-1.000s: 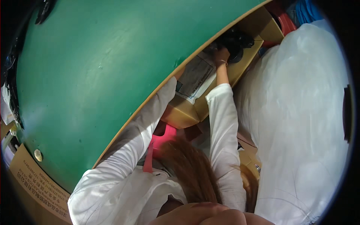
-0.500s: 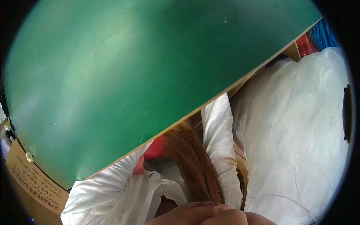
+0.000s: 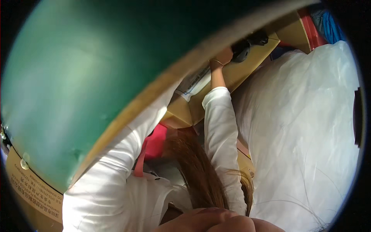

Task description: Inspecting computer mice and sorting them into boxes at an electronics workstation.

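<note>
My right hand (image 3: 224,57) reaches beneath the edge of the green tabletop (image 3: 77,77), a thin band round its wrist. It is over an opened cardboard box (image 3: 243,69). Right beside it is a glossy black rounded object (image 3: 241,53); whether the fingers hold it I cannot tell, as they are mostly hidden. In the box, near that forearm, lies a clear plastic bag (image 3: 197,82) with dark print. My left arm, in a white sleeve (image 3: 112,174), passes under the tabletop, which hides the left hand.
A large, full white plastic sack (image 3: 297,127) stands on the right. Behind it are a red item (image 3: 311,31) and blue fabric (image 3: 332,29). A printed carton (image 3: 33,193) sits at lower left. Something red (image 3: 154,143) is between my arms.
The tabletop edge now looms closer and higher in view. This uncovers the box, the black object, the bag and my right hand, all hidden before.
</note>
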Motion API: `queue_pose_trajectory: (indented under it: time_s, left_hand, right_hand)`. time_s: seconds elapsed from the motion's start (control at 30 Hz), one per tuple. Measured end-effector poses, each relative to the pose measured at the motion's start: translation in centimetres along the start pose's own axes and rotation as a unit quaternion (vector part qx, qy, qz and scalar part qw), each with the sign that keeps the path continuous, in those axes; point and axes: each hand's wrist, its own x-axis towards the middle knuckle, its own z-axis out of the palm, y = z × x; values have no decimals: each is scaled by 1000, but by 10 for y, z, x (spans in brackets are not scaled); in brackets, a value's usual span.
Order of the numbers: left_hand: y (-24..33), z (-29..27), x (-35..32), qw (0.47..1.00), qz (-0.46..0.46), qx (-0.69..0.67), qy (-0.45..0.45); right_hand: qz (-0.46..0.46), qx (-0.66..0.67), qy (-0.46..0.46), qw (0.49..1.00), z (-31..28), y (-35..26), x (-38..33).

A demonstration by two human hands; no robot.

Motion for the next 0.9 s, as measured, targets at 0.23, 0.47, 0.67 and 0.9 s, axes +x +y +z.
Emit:
queue_pose_trajectory:
  time_s: [0.23, 0.47, 0.67, 0.9]
  left_hand:
    - [-10, 85, 42, 996, 21, 79, 37]
    - [-33, 13, 69, 973, 118, -130, -147]
    - [-72, 31, 65, 915, 139, -304, -226]
    - [-39, 58, 42, 900, 164, -362, 177]
  right_hand:
    - [-46, 63, 54, 996, -33, 6, -42]
    - [-178, 77, -19, 981, -28, 6, -24]
    - [-298, 104, 45, 948, 23, -13, -20]
    - [-289, 169, 101, 937, 52, 21, 19]
